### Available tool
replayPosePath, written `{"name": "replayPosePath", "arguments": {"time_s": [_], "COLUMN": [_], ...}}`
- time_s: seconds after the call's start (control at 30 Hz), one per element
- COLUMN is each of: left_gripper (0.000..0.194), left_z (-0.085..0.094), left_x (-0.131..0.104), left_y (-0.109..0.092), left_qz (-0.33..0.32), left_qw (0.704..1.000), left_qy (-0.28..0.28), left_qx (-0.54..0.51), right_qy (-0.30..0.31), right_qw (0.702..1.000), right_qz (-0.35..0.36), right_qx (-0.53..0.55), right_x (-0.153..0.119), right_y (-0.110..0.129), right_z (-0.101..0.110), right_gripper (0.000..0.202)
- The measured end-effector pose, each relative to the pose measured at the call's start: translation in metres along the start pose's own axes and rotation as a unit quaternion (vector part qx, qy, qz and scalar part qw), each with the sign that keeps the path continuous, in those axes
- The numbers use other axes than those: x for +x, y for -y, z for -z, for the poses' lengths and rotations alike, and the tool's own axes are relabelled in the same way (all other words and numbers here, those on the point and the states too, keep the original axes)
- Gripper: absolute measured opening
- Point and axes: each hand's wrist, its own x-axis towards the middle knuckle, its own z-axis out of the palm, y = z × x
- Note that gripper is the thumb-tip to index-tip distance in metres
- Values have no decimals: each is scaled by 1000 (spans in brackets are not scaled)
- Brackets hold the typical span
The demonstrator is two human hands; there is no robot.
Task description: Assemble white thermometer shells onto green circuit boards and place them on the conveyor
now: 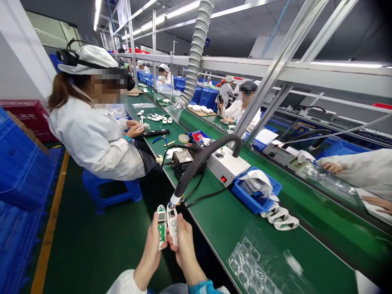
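Observation:
My left hand (150,241) is closed around a slim white handset half (161,224) with a green circuit board and a small grey screen facing up. Beside it, my right hand (185,241) grips a white handset cover (173,225) with a dark window and round button shapes. Both pieces stand nearly upright, side by side, just off the bench edge. The nozzle of a black corrugated hose (196,163) sits at the top of the cover; whether they touch, I cannot tell. Fingers hide the lower ends of both pieces.
The hose arches from a white box (228,165) with a red switch on the green bench (211,212). Right of it are a blue bin (255,190), several white shells (281,218) and clear plastic trays (251,265). A co-worker (94,122) sits at the left on a blue stool.

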Motion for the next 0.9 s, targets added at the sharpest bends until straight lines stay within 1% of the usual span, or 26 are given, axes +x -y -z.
{"name": "replayPosePath", "arguments": {"time_s": [0.07, 0.2, 0.3, 0.37, 0.5, 0.6, 0.67, 0.77, 0.9], "left_gripper": [55, 55, 55, 55, 54, 54, 55, 53, 45], "left_z": [2, 15, 17, 13, -2, -10, -10, -5, -1], "left_x": [-1, -1, -2, -1, 6, 10, 8, -7, -38], "left_y": [-4, -12, -10, -6, -2, -2, 0, 5, 12], "left_qz": [-8, -23, -19, -13, -7, -2, 11, 49, 102], "left_qw": [1000, 999, 999, 1000, 999, 997, 996, 995, 991], "left_qy": [-8, -29, -30, -17, 27, 59, 74, 84, 91], "left_qx": [3, 8, 9, 15, 45, 49, 39, 22, -7], "right_qy": [6, 15, 12, 9, -11, -21, -16, 12, 36], "right_qw": [1000, 1000, 1000, 1000, 1000, 1000, 997, 990, 978], "right_qz": [-9, -20, -11, -2, 6, 2, -10, -30, -54], "right_qx": [-1, 3, 4, -4, -18, 22, 69, 137, 198], "right_x": [1, 7, 8, 7, -1, -16, -31, -57, -89], "right_y": [-1, -9, -14, -13, -5, 2, 6, 13, 18], "right_z": [-6, -20, -18, -10, 12, 29, 39, 53, 68], "right_gripper": [62, 61, 61, 62, 64, 61, 57, 50, 51]}}
